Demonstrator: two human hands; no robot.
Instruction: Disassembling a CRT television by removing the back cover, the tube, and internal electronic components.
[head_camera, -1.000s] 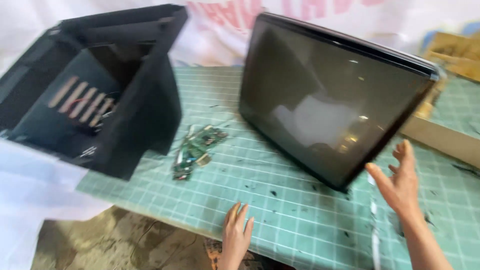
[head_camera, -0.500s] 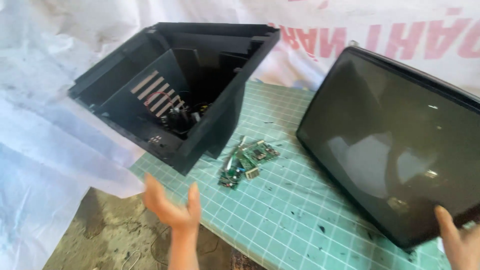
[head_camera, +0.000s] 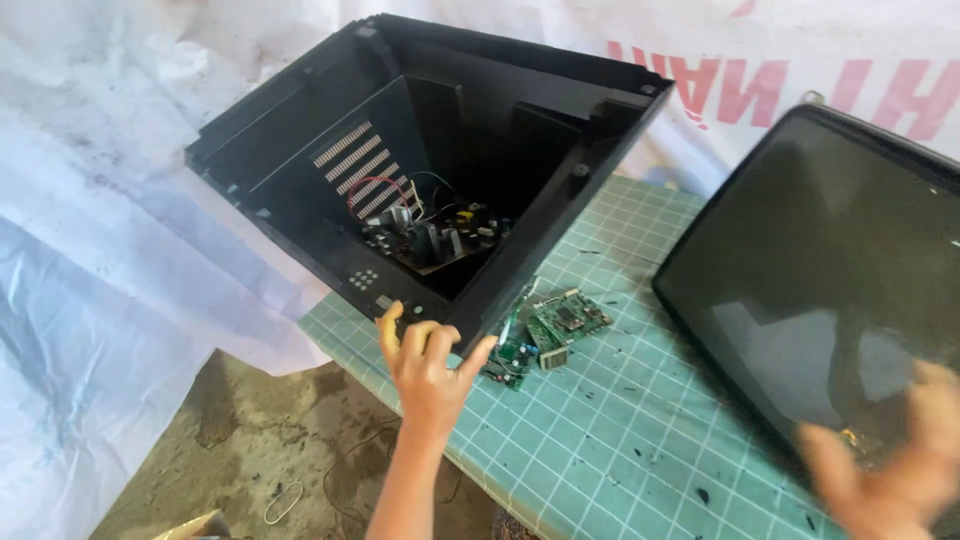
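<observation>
A white plastic sheet (head_camera: 110, 250) drapes the whole left side and runs along the back, with red lettering showing at about one o'clock. On it and over the near edge of the surface sits a big black television shell (head_camera: 420, 170), tipped so its open mouth faces up and toward us; it fills the ten-to-twelve o'clock part of the view. Inside it, low in the hollow, a dark circuit board (head_camera: 435, 240) with wires lies against the slotted back wall.

At three o'clock the grey glass picture tube (head_camera: 830, 290) lies tilted, its screen facing up, resting on the green gridded cutting mat (head_camera: 620, 440) that covers the surface. Between shell and tube, near the centre, two small green circuit boards (head_camera: 545, 330) lie on the mat, just beside the shell's lower corner.

The left hand (head_camera: 428, 370) comes up from six o'clock, fingers spread, its grip released, fingertips touching or just short of the shell's bottom rim. The right hand (head_camera: 890, 470) at four o'clock is badly blurred; it seems open and spread in front of the tube's lower edge, though whether it touches the glass I cannot tell. Bare dirt floor (head_camera: 270, 450) shows at seven o'clock.
</observation>
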